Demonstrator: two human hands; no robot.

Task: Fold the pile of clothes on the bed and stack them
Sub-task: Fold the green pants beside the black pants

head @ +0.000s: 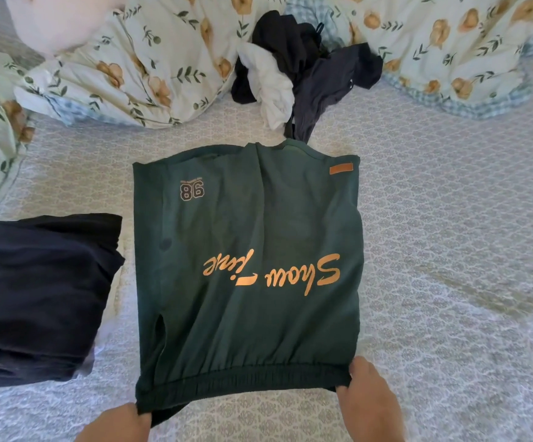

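Both hands' fingers (pixel 359 371) pinching green shirt (pixel 246 266) on patterned bedsheet (pixel 450 250), floral pillows (pixel 131 68) beyond.

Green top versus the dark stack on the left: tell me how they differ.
The green top lies spread flat, gripped at its hem by the left hand and right hand; the dark stack is folded and untouched. The green top bears orange lettering; the dark stack looks plain. Both rest on the bed.
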